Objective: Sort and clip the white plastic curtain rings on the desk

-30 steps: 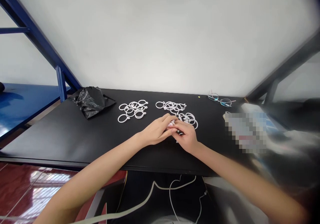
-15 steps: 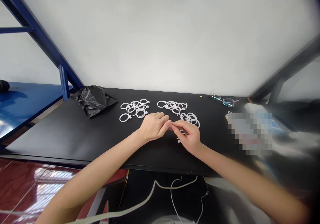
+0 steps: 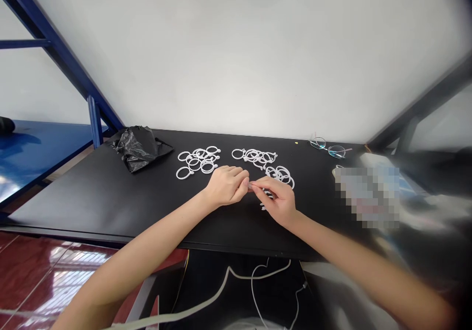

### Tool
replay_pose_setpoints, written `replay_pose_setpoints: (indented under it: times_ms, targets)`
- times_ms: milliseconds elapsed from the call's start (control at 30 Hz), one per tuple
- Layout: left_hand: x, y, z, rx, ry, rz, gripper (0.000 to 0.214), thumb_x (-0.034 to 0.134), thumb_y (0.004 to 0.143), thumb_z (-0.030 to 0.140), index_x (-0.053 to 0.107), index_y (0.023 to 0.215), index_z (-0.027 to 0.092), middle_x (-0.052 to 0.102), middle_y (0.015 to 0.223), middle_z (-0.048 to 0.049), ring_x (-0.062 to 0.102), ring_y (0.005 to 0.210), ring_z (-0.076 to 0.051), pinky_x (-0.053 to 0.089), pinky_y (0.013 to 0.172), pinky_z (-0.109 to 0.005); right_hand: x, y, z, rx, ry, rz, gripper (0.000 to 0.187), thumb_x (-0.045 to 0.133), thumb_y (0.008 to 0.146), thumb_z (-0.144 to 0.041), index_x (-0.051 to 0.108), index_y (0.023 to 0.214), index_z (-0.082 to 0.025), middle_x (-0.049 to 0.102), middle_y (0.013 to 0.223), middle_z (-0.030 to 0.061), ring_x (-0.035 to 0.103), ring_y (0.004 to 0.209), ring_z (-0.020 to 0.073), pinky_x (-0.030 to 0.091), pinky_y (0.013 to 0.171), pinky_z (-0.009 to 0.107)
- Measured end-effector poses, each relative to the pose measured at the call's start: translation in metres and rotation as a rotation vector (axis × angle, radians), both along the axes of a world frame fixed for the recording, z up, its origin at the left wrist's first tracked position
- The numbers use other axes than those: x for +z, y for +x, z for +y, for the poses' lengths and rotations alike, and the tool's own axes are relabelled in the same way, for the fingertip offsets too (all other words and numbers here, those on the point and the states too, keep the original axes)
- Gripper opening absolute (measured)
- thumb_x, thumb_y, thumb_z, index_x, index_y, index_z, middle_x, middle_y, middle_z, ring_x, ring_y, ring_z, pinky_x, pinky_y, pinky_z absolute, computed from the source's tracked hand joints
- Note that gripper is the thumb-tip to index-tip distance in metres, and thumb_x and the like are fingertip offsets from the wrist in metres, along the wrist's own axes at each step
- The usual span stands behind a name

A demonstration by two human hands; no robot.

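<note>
My left hand and my right hand meet fingertip to fingertip over the middle of the black table. Both have their fingers curled and pinched around a small white plastic piece, mostly hidden between them. Behind my left hand lies a pile of white rings. A second pile of white rings lies farther right, and a third cluster of rings sits just behind my right hand.
A crumpled black plastic bag lies at the back left of the table. A pair of glasses rests at the back right, near a blurred object. Blue metal framing stands at left. White cables hang below the table edge.
Both hands shifted slightly right and back, and the fingertips drew into a tighter pinch on the small white piece. The ring piles have not moved.
</note>
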State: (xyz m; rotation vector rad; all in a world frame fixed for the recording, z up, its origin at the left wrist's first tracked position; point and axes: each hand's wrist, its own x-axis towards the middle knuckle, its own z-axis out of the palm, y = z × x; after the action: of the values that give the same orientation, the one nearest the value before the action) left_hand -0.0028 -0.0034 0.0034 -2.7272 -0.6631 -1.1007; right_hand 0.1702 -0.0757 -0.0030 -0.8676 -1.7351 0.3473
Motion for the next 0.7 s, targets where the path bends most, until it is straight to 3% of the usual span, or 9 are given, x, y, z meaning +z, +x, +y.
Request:
replay_pose_setpoints:
  times_ms: [67, 167, 267, 333, 467, 700]
  targets:
    - [0.002, -0.005, 0.009, 0.038, -0.096, 0.042, 0.044, 0.025, 0.1, 0.033, 0.06, 0.079, 0.017, 0.063, 0.064, -0.002, 0.057, 0.056, -0.014, 0.035, 0.056, -0.027, 0.0, 0.007, 0.006, -0.048, -0.07, 0.032, 0.018, 0.059, 0.092, -0.019, 0.07, 0.105, -0.023, 0.074, 0.091, 0.0053, 0.071, 0.079, 0.0192, 0.059, 0.075, 0.035]
    - [0.003, -0.017, 0.025, 0.221, -0.221, 0.072, 0.038, 0.035, 0.1, 0.044, 0.062, 0.099, 0.017, 0.068, 0.079, -0.0036, 0.063, 0.067, -0.015, 0.038, 0.058, -0.025, 0.0, 0.023, 0.018, -0.186, -0.127, 0.113, 0.018, 0.061, 0.091, -0.025, 0.068, 0.107, -0.022, 0.073, 0.095, 0.0054, 0.071, 0.085, 0.0196, 0.059, 0.082, 0.036]
    - [0.002, -0.028, 0.04, 0.367, -0.246, 0.177, 0.04, 0.045, 0.096, 0.051, 0.063, 0.098, 0.016, 0.068, 0.088, -0.0061, 0.065, 0.08, -0.019, 0.039, 0.058, -0.025, 0.0, 0.044, 0.033, -0.336, -0.17, 0.064, 0.015, 0.062, 0.089, -0.03, 0.068, 0.099, -0.02, 0.071, 0.096, 0.0063, 0.07, 0.088, 0.0203, 0.058, 0.083, 0.037]
    - [0.0, -0.032, 0.045, 0.406, -0.247, 0.28, 0.043, 0.046, 0.096, 0.053, 0.066, 0.091, 0.015, 0.066, 0.092, -0.0078, 0.065, 0.083, -0.021, 0.039, 0.057, -0.025, -0.003, 0.056, 0.043, -0.392, -0.206, -0.077, 0.017, 0.061, 0.088, -0.031, 0.068, 0.099, -0.02, 0.071, 0.1, 0.0073, 0.069, 0.092, 0.0219, 0.056, 0.087, 0.04]
    - [-0.002, -0.033, 0.047, 0.467, -0.254, 0.385, 0.045, 0.044, 0.097, 0.052, 0.067, 0.092, 0.014, 0.062, 0.102, -0.0108, 0.065, 0.076, -0.02, 0.039, 0.054, -0.026, -0.011, 0.066, 0.056, -0.381, -0.244, -0.22, 0.017, 0.066, 0.081, -0.03, 0.071, 0.095, -0.021, 0.073, 0.103, 0.0082, 0.066, 0.1, 0.0284, 0.052, 0.092, 0.049]
    - [-0.004, -0.033, 0.048, 0.597, -0.263, 0.373, 0.042, 0.042, 0.098, 0.048, 0.066, 0.097, 0.013, 0.061, 0.102, -0.0105, 0.066, 0.076, -0.022, 0.035, 0.05, -0.026, -0.008, 0.063, 0.06, -0.38, -0.266, -0.334, 0.014, 0.062, 0.084, -0.031, 0.071, 0.092, -0.022, 0.073, 0.106, 0.0084, 0.063, 0.103, 0.0295, 0.05, 0.091, 0.049]
